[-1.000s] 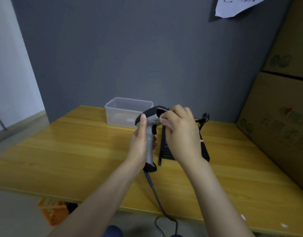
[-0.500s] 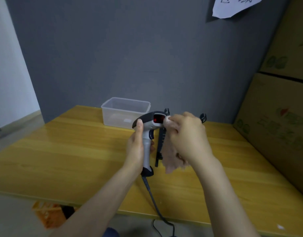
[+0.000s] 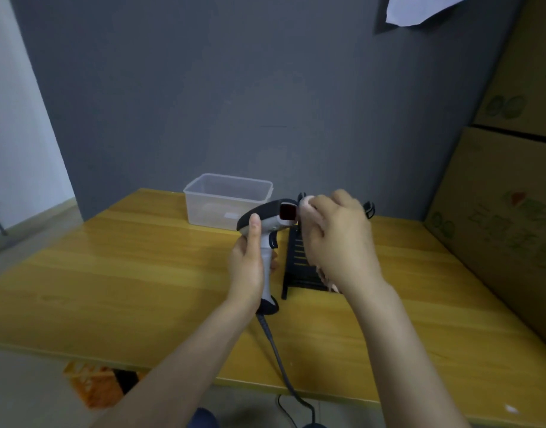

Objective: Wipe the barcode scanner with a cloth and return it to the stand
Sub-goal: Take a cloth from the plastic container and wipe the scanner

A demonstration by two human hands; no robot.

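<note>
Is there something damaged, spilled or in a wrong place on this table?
Nothing stands out. The left hand holds the barcode scanner upright by its handle, the right hand presses the cloth at its window, and the black stand and clear container sit on the table.

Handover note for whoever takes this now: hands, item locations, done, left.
Left hand: closed around the grip of the barcode scanner, holding it upright above the table, scan window facing right.
Right hand: holds the pale cloth bunched in its fingers, pressed beside the scan window; more cloth shows below the palm.
Stand: black, on the table just behind the hands, partly hidden, empty as far as can be seen.
The scanner's cable runs off the table's front edge.
Done: scanner picked up, wiping under way at the head.
Left: finish wiping, seat the scanner in the stand.
</note>
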